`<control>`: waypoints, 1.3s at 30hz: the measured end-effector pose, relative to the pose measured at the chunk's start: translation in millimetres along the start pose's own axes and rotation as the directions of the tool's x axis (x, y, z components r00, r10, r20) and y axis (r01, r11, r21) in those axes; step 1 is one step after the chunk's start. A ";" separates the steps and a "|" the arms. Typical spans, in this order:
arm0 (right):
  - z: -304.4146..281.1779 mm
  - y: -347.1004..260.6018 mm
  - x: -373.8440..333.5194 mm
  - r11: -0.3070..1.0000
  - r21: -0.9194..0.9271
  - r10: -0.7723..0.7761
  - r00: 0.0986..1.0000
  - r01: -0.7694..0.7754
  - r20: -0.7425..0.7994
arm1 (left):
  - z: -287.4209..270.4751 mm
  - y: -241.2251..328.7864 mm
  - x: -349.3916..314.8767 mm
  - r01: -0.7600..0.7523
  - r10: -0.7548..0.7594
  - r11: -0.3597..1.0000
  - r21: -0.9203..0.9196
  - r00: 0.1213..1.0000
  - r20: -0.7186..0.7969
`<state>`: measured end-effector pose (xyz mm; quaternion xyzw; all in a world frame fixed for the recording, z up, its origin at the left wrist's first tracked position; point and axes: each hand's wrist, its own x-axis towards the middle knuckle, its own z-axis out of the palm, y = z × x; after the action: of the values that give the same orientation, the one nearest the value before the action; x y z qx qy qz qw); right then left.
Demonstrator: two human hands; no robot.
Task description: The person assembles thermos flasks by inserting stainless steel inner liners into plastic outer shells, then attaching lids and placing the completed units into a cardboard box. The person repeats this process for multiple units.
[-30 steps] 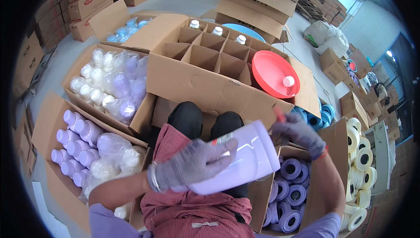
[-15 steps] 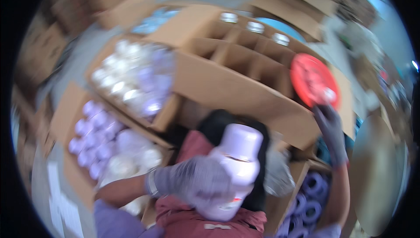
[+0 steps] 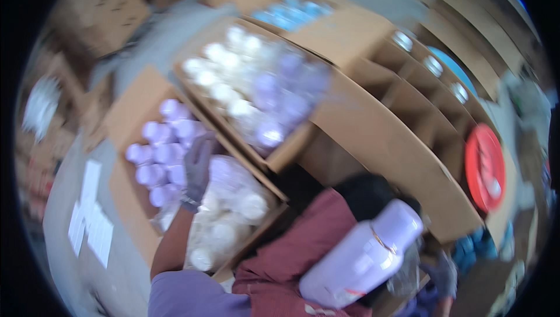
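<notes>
A pale purple vacuum flask (image 3: 361, 258), its purple cap on and a gold band round its neck, lies tilted across my lap with neither hand on it. My left hand (image 3: 198, 168), in a grey glove, is over a carton of purple caps (image 3: 169, 153), its fingers stretched out against the nearest caps. At the lower right, my gloved right hand (image 3: 441, 276) is low beside a carton of purple rings (image 3: 423, 304). It is blurred, its fingers seem apart, and I see nothing held in it.
A divided carton (image 3: 396, 136) holds silver-topped bottles along its far side, with a red dish (image 3: 484, 168) on its right end. Another carton holds white caps (image 3: 224, 75) and bagged purple ones (image 3: 283, 95). Light blue caps (image 3: 291, 12) sit farther back. White papers (image 3: 93, 218) lie at left.
My left hand has let go of the flask and moved left to the purple caps. My right hand has dropped from the red dish to the lower right. The view has swung left.
</notes>
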<state>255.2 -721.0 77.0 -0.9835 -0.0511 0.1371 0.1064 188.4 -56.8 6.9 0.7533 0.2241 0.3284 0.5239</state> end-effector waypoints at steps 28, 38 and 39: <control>49.8 -113.4 -26.7 0.390 0.870 0.012 0.942 0.303 -0.334 | 138.6 213.0 -184.5 -0.234 0.309 0.949 -0.211 0.558 0.770; 68.3 -128.2 -86.1 0.682 0.394 -0.418 0.771 0.616 -0.480 | 109.2 121.3 -198.6 -0.616 0.348 0.757 0.216 0.660 0.666; 77.3 -127.8 -99.7 0.638 0.239 -0.582 0.662 0.732 -0.473 | 94.2 115.0 -207.8 -0.592 0.338 0.790 0.163 0.641 0.689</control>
<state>128.9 -594.7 58.7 -0.8558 -0.3617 -0.0834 0.3602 114.2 -299.3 38.4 0.9349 -0.1110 0.1351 0.3087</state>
